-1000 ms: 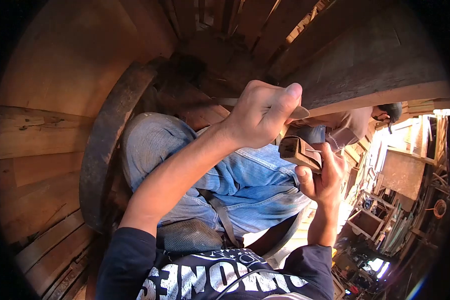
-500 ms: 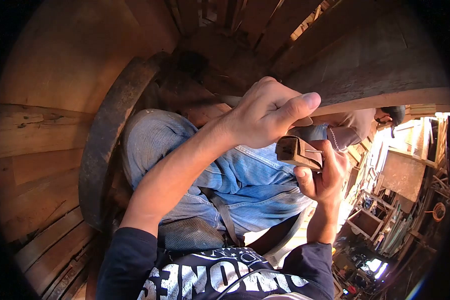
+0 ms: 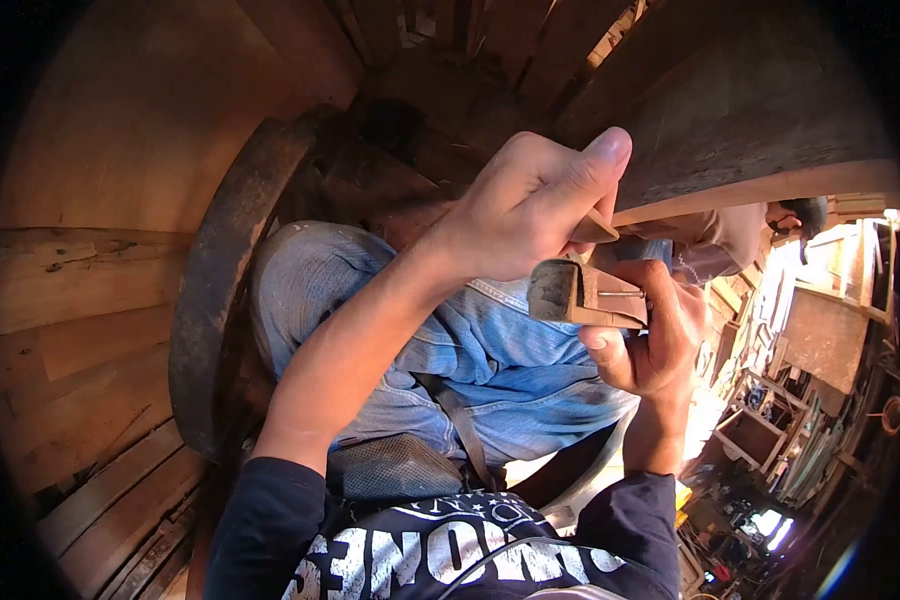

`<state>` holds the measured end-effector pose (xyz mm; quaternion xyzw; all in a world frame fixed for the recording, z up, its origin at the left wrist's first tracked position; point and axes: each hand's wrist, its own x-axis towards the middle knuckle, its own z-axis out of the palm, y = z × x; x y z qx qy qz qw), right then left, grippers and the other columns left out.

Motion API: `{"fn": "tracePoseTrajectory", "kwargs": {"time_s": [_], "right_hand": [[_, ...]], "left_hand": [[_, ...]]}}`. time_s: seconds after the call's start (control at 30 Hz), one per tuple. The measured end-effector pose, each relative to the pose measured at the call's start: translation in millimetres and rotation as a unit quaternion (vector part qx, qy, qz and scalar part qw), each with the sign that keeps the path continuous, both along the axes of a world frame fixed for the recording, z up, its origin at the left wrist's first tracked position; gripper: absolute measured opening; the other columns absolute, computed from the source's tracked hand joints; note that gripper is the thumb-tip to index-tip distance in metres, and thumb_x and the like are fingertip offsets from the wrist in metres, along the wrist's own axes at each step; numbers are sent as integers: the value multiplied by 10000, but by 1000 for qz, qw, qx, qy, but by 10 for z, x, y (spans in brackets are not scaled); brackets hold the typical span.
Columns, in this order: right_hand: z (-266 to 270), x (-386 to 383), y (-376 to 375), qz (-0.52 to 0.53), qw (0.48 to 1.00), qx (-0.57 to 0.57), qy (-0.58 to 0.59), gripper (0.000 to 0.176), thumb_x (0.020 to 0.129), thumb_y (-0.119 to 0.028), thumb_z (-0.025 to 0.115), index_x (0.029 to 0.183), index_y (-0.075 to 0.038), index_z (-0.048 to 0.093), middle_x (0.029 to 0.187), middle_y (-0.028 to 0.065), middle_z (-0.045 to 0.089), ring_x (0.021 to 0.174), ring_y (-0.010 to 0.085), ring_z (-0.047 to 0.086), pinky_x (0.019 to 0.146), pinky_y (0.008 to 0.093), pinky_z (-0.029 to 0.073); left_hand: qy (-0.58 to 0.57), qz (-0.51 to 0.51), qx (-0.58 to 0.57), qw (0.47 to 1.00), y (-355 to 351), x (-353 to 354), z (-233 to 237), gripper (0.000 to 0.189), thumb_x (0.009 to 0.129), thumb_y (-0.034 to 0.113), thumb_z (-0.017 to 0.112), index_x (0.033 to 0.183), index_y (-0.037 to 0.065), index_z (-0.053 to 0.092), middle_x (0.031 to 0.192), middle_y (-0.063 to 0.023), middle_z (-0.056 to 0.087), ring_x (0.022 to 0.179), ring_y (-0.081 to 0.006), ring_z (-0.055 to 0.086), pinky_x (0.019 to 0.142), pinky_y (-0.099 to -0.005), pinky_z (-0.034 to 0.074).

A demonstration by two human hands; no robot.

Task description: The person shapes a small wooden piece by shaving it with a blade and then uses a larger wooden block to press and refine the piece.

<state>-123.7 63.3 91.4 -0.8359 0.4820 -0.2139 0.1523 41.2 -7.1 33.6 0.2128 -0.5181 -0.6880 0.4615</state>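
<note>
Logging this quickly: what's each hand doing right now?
Left hand: closed on a thin flat stick.
Right hand: closed on a small wooden block.

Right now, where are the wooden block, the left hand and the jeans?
wooden block (image 3: 570,293), head view, its side face.
left hand (image 3: 525,210), head view, back of the hand.
jeans (image 3: 470,350), head view, the thigh.
</note>
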Motion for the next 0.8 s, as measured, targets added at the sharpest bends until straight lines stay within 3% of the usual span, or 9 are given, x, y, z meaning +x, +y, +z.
{"fn": "tracePoseTrajectory", "kwargs": {"time_s": [0.17, 0.27, 0.37, 0.47, 0.53, 0.6, 0.8], "right_hand": [[19, 35, -18, -8, 1000, -21, 16, 502, 705, -426, 809, 837, -1, 578, 661, 106, 603, 562, 254, 635, 507, 321, 493], [44, 64, -22, -22, 998, -56, 28, 493, 701, -425, 811, 834, -11, 579, 657, 95, 588, 548, 247, 622, 495, 317, 484], [61, 80, -24, -39, 994, -87, 46, 485, 703, -427, 807, 826, -17, 581, 657, 92, 574, 522, 241, 598, 480, 320, 471], [123, 49, -22, -36, 990, -105, 87, 507, 783, -441, 734, 861, 40, 595, 682, 107, 600, 538, 233, 608, 510, 300, 469], [182, 51, 4, -41, 987, -104, 112, 493, 776, -426, 743, 874, 36, 598, 688, 104, 591, 544, 235, 602, 512, 308, 468], [240, 67, 20, -49, 978, -112, 169, 501, 771, -443, 744, 872, 26, 599, 678, 98, 579, 554, 235, 600, 518, 314, 469], [293, 76, 57, -64, 976, -94, 187, 528, 755, -473, 749, 884, 17, 599, 686, 96, 581, 570, 243, 611, 530, 316, 474]], "left_hand": [[1, 26, -42, 999, -13, -24, -72, 707, 990, 474, 330, 465, 21, 465, 441, -42, 418, 393, -103, 395, 418, -256, 285], [-5, -29, -41, 999, -29, 44, -34, 619, 989, 423, 407, 566, -12, 532, 461, -37, 453, 472, -78, 427, 476, -285, 348], [-43, -12, -52, 998, -22, 10, -31, 671, 943, 490, 366, 478, 18, 471, 416, -35, 393, 393, -112, 397, 425, -266, 282], [-30, -11, -68, 997, -26, 12, -55, 612, 916, 446, 405, 475, 25, 468, 414, -33, 391, 391, -118, 392, 426, -272, 285], [7, -44, -100, 994, -52, 46, -87, 459, 950, 274, 471, 580, 2, 481, 468, -86, 425, 417, -188, 416, 449, -314, 338], [9, -30, -113, 993, -25, 23, -91, 431, 943, 252, 472, 592, 2, 473, 468, -92, 417, 415, -202, 411, 448, -319, 338], [19, -23, -129, 991, -25, 15, -103, 367, 926, 191, 466, 610, 6, 441, 474, -113, 394, 412, -242, 396, 445, -333, 332]]}}
